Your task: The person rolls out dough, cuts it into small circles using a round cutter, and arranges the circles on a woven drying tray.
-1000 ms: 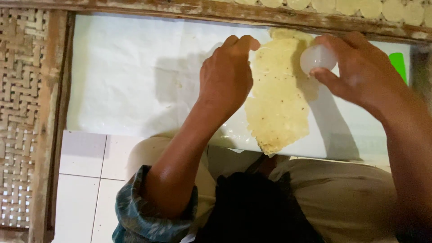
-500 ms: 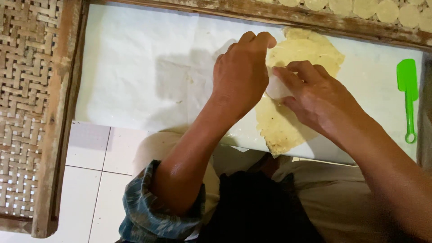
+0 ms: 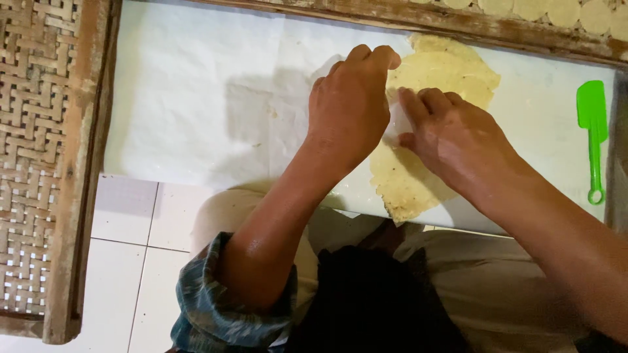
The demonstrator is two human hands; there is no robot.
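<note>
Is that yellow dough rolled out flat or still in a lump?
Flat. The yellow dough sheet lies spread thin on the white paper, its ragged edge showing, with the left hand and right hand pressing on it.

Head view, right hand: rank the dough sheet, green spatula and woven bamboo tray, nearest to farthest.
From the right hand:
1. Dough sheet: flat yellow sheet on the white paper, directly under the hand, touching it.
2. Green spatula: lying on the paper by the right edge, apart from the hand.
3. Woven bamboo tray: far left, beyond the left hand and the wooden frame.
</note>
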